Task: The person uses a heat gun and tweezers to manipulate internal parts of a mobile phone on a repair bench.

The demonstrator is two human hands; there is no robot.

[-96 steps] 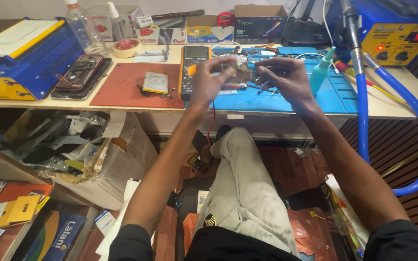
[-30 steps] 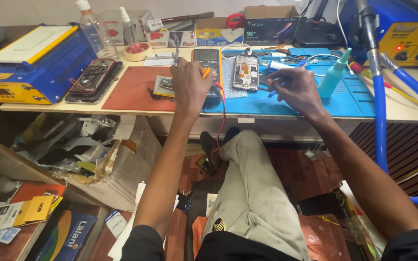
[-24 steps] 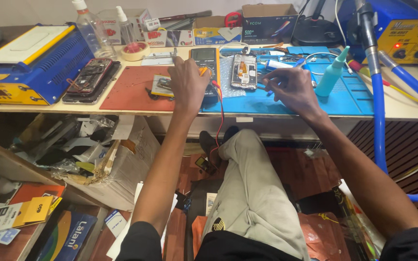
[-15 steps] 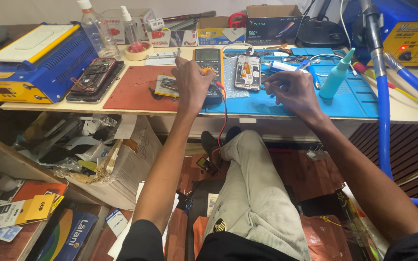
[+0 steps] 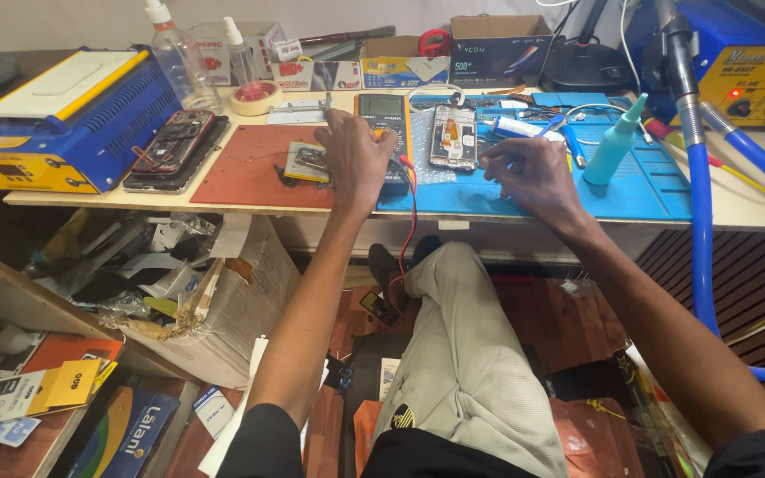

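Both hands at the opened phone on the table

My left hand (image 5: 356,159) covers the multimeter (image 5: 382,133), grip hidden; right hand (image 5: 533,173) curls narrow at four o'clock of the opened phone (image 5: 452,137), light, stiff, fragile: I'd hold its edges

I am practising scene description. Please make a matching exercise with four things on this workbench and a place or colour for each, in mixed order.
Things:
1. opened phone
2. squeeze bottle
3. multimeter
4. machine with flat white top

Descriptions:
a. teal, upright, right of the right hand
b. under the left hand
c. far left of the bench, blue and yellow
d. on the blue mat, between the hands

Pairs: 1-d, 2-a, 3-b, 4-c
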